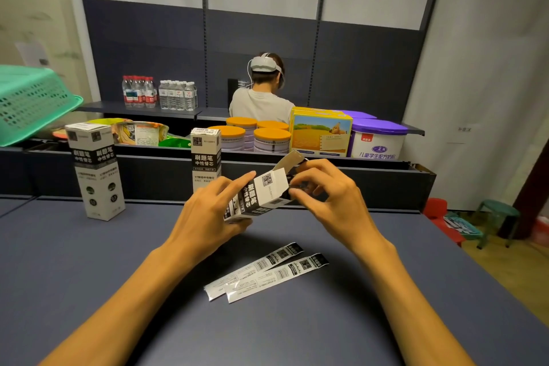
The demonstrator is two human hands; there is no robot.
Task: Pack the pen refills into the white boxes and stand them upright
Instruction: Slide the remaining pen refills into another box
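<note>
White box (pixel 258 196) gripped tilted by left hand (pixel 208 211), flap open; refill packet (pixel 300 186) pinched at its mouth by right hand (pixel 329 199) fingers (pixel 297 194).

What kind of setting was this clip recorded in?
Probably a mock shop or stockroom set up for recording. Dark slotted shelving lines the wall, with bottled water and milk powder tins laid out like retail stock, and another person in a head-worn camera works nearby.
</note>
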